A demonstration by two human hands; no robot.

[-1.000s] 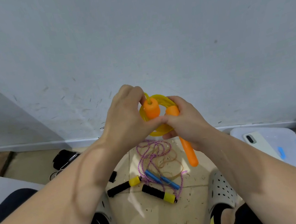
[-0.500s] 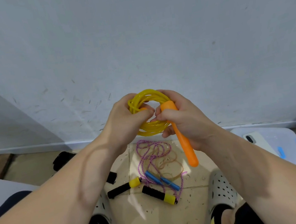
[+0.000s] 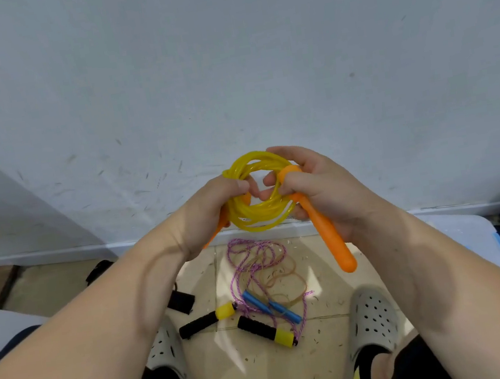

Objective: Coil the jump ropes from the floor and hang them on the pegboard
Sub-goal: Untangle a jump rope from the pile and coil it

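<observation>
I hold a yellow jump rope point(image 3: 261, 210) wound into a small coil in front of the wall. My left hand point(image 3: 210, 214) grips the coil's left side together with one orange handle point(image 3: 220, 226), mostly hidden behind the fingers. My right hand point(image 3: 316, 186) grips the coil's right side and the other orange handle point(image 3: 330, 235), which points down. On the floor below lie a loose pink rope with blue handles point(image 3: 269, 306) and a rope with black and yellow handles point(image 3: 262, 327). No pegboard is in view.
A scuffed grey wall point(image 3: 225, 79) fills the upper view, with a white baseboard point(image 3: 41, 254). A pale plastic bin lid point(image 3: 463, 235) sits at the right. My feet in grey perforated clogs point(image 3: 370, 317) stand on the tiled floor. Black straps point(image 3: 181, 300) lie at the left.
The coil turned so its open ring faces me. My left hand drew its orange handle down behind the coil's left side; both hands spread apart to the coil's two sides.
</observation>
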